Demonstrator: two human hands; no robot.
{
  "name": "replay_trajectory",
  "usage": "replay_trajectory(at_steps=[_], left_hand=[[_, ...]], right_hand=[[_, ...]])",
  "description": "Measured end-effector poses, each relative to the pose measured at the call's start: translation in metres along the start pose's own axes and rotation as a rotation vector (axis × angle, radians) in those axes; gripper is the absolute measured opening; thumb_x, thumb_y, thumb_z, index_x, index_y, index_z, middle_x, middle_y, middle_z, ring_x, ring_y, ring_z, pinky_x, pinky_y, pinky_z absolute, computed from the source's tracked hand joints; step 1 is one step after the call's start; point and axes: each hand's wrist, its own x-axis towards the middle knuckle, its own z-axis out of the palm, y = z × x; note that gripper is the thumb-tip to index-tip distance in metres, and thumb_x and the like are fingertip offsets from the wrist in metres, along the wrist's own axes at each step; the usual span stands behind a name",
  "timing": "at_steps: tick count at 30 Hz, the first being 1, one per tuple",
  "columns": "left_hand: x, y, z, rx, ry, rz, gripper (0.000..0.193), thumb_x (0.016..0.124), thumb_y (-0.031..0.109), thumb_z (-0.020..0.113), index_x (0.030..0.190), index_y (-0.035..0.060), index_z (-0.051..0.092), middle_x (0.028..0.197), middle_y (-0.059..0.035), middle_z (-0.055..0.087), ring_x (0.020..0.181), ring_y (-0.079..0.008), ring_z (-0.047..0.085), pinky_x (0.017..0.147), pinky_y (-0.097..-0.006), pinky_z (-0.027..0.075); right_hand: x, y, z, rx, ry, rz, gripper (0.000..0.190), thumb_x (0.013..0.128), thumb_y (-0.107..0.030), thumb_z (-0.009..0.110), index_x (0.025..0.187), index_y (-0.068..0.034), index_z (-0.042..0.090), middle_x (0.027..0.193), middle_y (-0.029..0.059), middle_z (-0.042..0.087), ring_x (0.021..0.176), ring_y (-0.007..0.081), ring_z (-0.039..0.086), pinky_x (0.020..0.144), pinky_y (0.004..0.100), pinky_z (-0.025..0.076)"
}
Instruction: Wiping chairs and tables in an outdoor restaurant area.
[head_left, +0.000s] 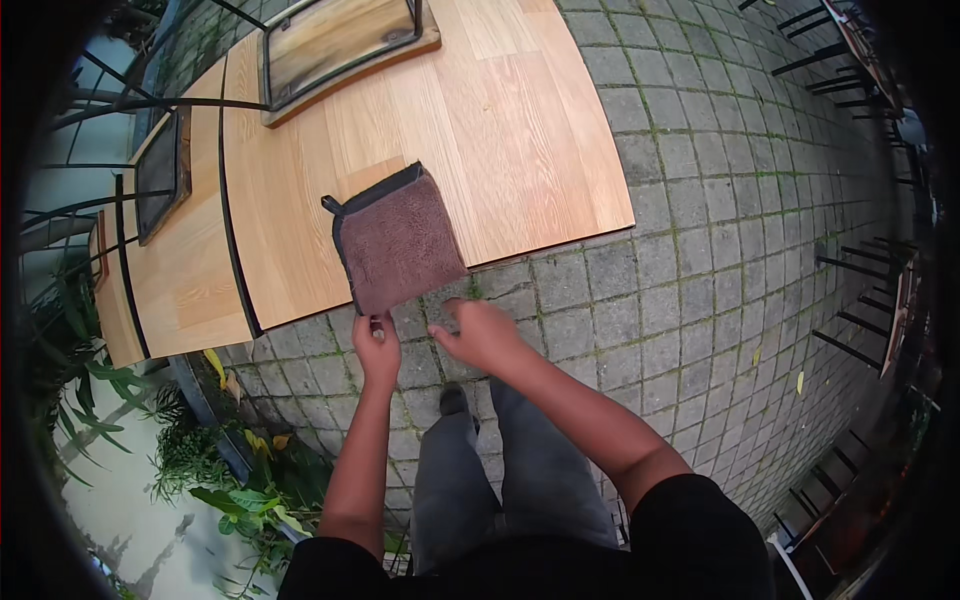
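Observation:
A brown folded terry cloth (401, 240) with dark edging and a small loop lies on a wood-grain tabletop (517, 150), its near side reaching over the table's edge. My left hand (376, 341) pinches the cloth's near left corner between thumb and fingers. Just right of it, below the cloth's near right part, my right hand (476, 334) is held with thumb and fingers apart, and it holds nothing. Whether its fingertips touch the cloth I cannot tell; a small gap seems to show.
An upturned stool or chair with a wooden seat (345, 49) and black metal legs rests on the table's far part. Another upturned seat (161, 176) stands to the left. Green plants (247, 495) grow at lower left. Grey paving (675, 300) surrounds the table; more furniture stands far right.

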Motion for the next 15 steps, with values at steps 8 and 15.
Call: replay_trajectory(at_steps=[8, 15], left_hand=[[0.073, 0.1, -0.121, 0.325, 0.477, 0.524, 0.042, 0.103, 0.013, 0.06, 0.139, -0.0019, 0.045, 0.139, -0.0199, 0.049, 0.126, -0.0329, 0.048, 0.109, -0.0439, 0.037], [0.134, 0.11, -0.138, 0.648, 0.374, 0.62, 0.055, 0.1, 0.021, 0.064, 0.147, -0.0014, 0.044, 0.158, -0.029, 0.039, 0.151, -0.0437, 0.033, 0.124, -0.0539, 0.025]], right_hand=[[0.033, -0.123, -0.017, -0.129, 0.971, -0.57, 0.074, 0.09, -0.046, 0.072, 0.153, -0.012, 0.052, 0.161, 0.0228, 0.043, 0.153, 0.0417, 0.037, 0.122, 0.0586, 0.031], [0.02, -0.051, -0.03, -0.369, 0.925, -0.345, 0.074, 0.095, -0.04, 0.064, 0.163, -0.019, 0.042, 0.172, 0.0168, 0.028, 0.16, 0.0425, 0.02, 0.126, 0.066, 0.012]])
